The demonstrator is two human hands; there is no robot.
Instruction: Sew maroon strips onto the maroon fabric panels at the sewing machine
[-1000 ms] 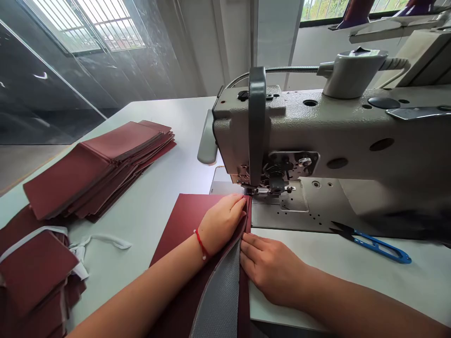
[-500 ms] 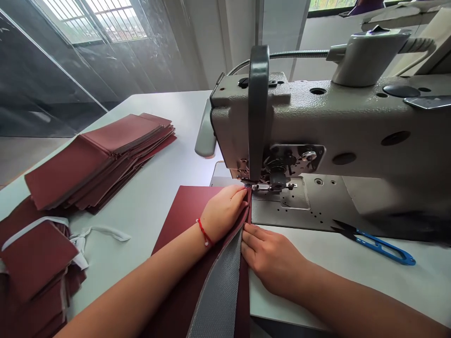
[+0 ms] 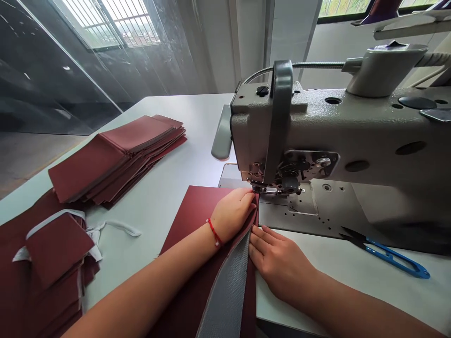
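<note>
Fingers point(image 3: 246, 199) of the left hand point(image 3: 232, 213) lie flat and close together on a dark red fabric panel point(image 3: 197, 220), their tips pressed right up to the presser foot point(image 3: 262, 189) of the sewing machine point(image 3: 338, 141); they grasp nothing, only pressing the cloth down. This panel is a smooth, matte maroon sheet lying flat on the white worktop point(image 3: 158, 197), with its right edge turned up so that a grey woven underside point(image 3: 229, 291) shows as a strip running toward 6 o'clock and off the bottom of the view. It sits at the lower centre, its far end under the machine head at 12 o'clock from the hands. At 3 o'clock of that folded edge, the right hand point(image 3: 282, 263) rests palm down on the worktop, fingers point(image 3: 260, 241) stretched out and slightly spread, their tips touching the fold's side; they too are unclenched and hold nothing. A red string bracelet point(image 3: 214, 232) circles the left wrist. At 10 o'clock from the hands, well apart, lies a stack of like red pieces point(image 3: 120, 157), and at 8 o'clock a looser heap with white tape point(image 3: 52, 249). Blue-handled thread snips point(image 3: 394, 258) lie at 3 o'clock, on the worktop beside the machine bed.
</note>
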